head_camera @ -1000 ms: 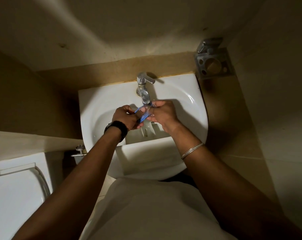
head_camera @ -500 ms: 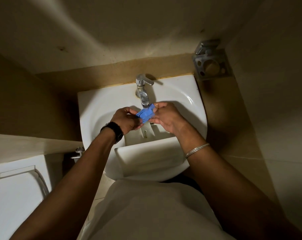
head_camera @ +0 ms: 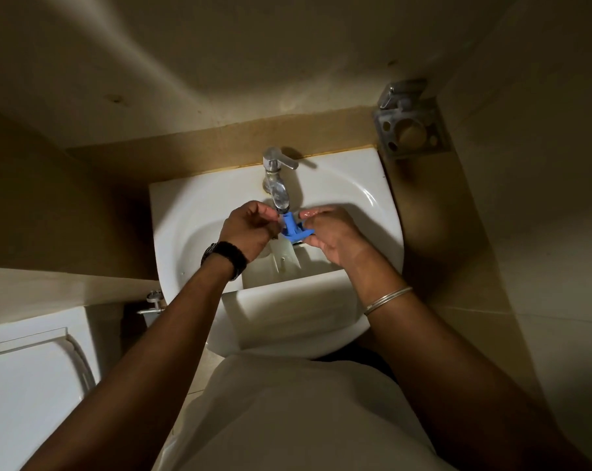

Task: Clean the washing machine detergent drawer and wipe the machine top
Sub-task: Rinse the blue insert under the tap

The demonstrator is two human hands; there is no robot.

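Blue drawer insert (head_camera: 292,229) is being pinched between left hand (head_camera: 250,229) and right hand (head_camera: 332,232), under tap (head_camera: 276,185).

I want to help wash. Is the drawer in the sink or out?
In. The white drawer sits in the sink, below the tap.

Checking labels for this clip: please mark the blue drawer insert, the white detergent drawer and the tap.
blue drawer insert (head_camera: 291,229): head view, on its upright blue stem under the spout.
white detergent drawer (head_camera: 287,302): head view, on its front panel in the basin.
tap (head_camera: 278,192): head view, on the chrome spout.
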